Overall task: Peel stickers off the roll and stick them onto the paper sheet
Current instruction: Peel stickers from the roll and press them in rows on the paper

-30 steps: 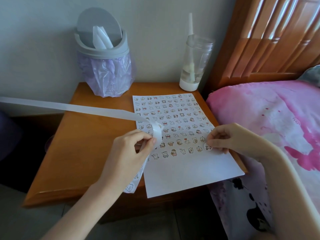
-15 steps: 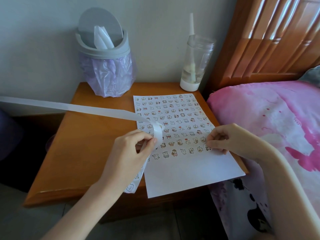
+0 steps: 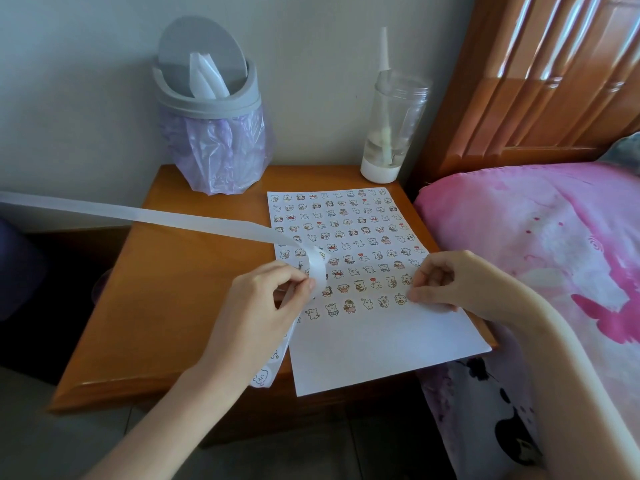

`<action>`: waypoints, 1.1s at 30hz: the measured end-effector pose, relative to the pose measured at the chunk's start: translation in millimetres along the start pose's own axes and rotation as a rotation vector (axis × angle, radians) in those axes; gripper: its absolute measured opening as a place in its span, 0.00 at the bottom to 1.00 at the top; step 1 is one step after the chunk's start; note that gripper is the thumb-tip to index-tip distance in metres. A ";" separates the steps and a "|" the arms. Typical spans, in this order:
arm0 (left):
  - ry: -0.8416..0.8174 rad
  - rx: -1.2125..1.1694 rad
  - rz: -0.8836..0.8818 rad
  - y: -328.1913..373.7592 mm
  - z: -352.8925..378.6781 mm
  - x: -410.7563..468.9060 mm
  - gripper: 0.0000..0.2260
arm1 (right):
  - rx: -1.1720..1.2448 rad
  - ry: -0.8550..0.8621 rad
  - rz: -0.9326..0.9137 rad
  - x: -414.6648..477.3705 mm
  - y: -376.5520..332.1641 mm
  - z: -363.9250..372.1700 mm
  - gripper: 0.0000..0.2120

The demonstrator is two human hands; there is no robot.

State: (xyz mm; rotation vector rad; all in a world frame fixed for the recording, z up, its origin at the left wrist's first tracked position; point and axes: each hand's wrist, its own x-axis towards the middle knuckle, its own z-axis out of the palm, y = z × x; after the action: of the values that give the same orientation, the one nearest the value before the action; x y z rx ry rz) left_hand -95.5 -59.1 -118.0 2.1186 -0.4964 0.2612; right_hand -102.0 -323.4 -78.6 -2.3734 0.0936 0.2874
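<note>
1. On the wooden surface (image 3: 180, 306) we see a white sheet (image 3: 381, 348) lying flat, with its near corner jutting past the front edge.
2. Rows of small cartoon stickers (image 3: 346, 237) cover the sheet from its far end down to the hands, and the near part is plain white.
3. We find the left hand (image 3: 256, 306) at the sheet's left edge, its thumb and forefinger pinching a translucent white strip (image 3: 156, 216).
4. From that pinch the strip loops up over the sheet and runs away to the left, above the surface and out of view. Its other end, printed with stickers, hangs below the hand over the front edge.
5. We see the right hand (image 3: 460, 282) at the sheet's right edge, fingers (image 3: 433, 275) curled and thumb tip down on the paper at the end of the lowest row. We cannot tell whether it grips a sticker or only presses.
6. At the back, against the wall, stands a grey bin (image 3: 207, 98) with a purple liner and white scraps poking from its lid.
7. Near the far right corner stands a clear jar (image 3: 394, 133) with a white base, just behind the sheet.
8. Beside the surface on the right we see a bed (image 3: 536, 237) with a pink cover, and a wooden headboard (image 3: 554, 81) behind it.
</note>
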 end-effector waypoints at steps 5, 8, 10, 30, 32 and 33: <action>-0.002 0.029 0.012 -0.5 0.3 -0.5 0.04 | -0.041 0.012 0.003 1.1 1.3 0.4 0.11; -0.001 0.042 0.016 0.8 0.2 -0.9 0.05 | -0.057 0.018 0.021 2.3 3.7 0.2 0.13; 0.000 0.047 0.017 1.2 0.1 -0.7 0.05 | -0.072 0.020 0.028 3.7 5.3 0.5 0.11; 0.115 -0.265 -0.128 17.1 -17.6 6.7 0.04 | 0.161 0.255 -0.405 1.6 -42.0 32.9 0.06; 0.133 -0.338 -0.170 18.5 -20.4 8.3 0.05 | 0.212 0.217 -0.463 1.0 -54.7 47.9 0.08; 0.140 -0.373 -0.187 19.2 -21.2 9.0 0.05 | 0.225 0.209 -0.488 1.3 -59.5 53.9 0.09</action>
State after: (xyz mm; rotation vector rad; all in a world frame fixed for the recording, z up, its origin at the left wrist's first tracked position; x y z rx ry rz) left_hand -96.0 -53.3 -88.6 1.7540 -0.2397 0.1910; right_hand -101.6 -243.1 -77.4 -2.1132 -0.3352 -0.1949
